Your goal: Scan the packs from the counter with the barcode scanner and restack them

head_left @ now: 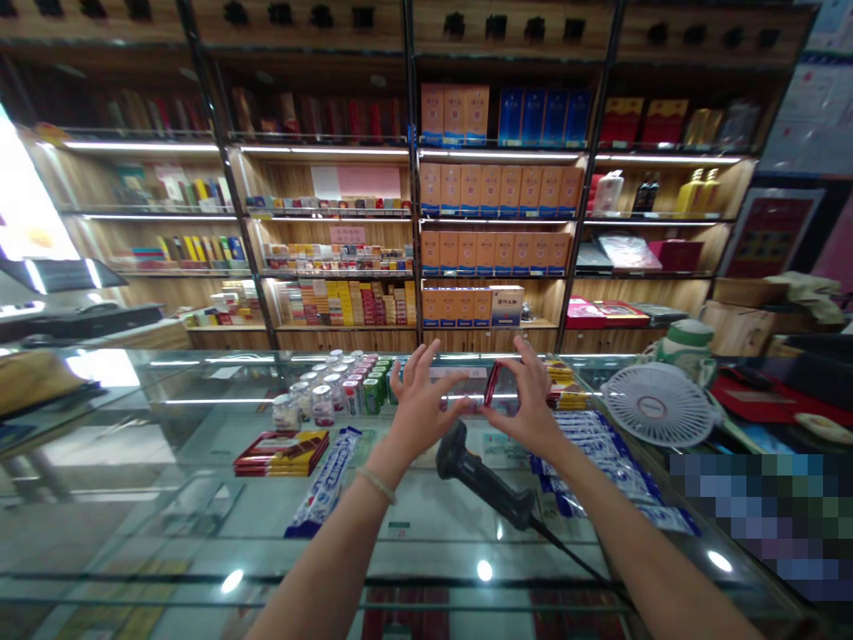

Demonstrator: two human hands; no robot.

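Observation:
My right hand (531, 404) holds a thin red-wrapped bar (492, 384) on edge between thumb and fingers, above the glass counter (426, 556). My left hand (421, 396) faces it from the left with fingers apart, nothing in its grasp. Below both hands lies a black barcode scanner (485, 484), its cable running toward the lower right. A stack of red-and-yellow chocolate bars (281, 452) sits left of my left forearm, beside long blue-and-white packets (325, 487). More blue-and-white packets (603, 449) are spread by my right forearm, with red-and-yellow bars (566, 391) behind them.
Small clear jars (323, 404) and green containers (375, 394) stand in rows behind my left hand. On the right are a white fan (657, 404) and a green-and-white jug (689, 342). Shelves with orange boxes (493, 253) line the back wall.

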